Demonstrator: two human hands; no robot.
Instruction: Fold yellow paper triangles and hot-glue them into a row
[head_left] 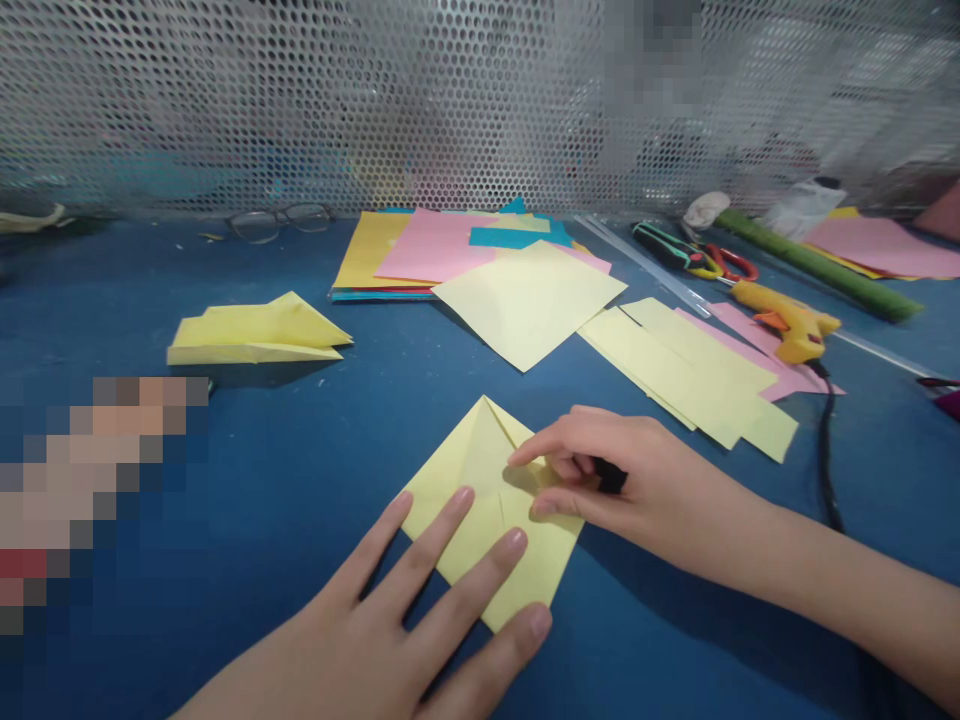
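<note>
The folded pale-yellow square paper sheet (pixel 484 450) lies cornerwise on the flat blue tabletop (pixel 262 480). The left hand (pixel 375 630), fingers spread wide, rests across its lower portion. The right hand (pixel 637 480) curves over its right side, thumb and index fingertip narrowly parted; whether it grips an edge cannot be determined

Bare right forearm (pixel 810 565); slim-fingered, short-nailed left hand (pixel 360 645)
</note>
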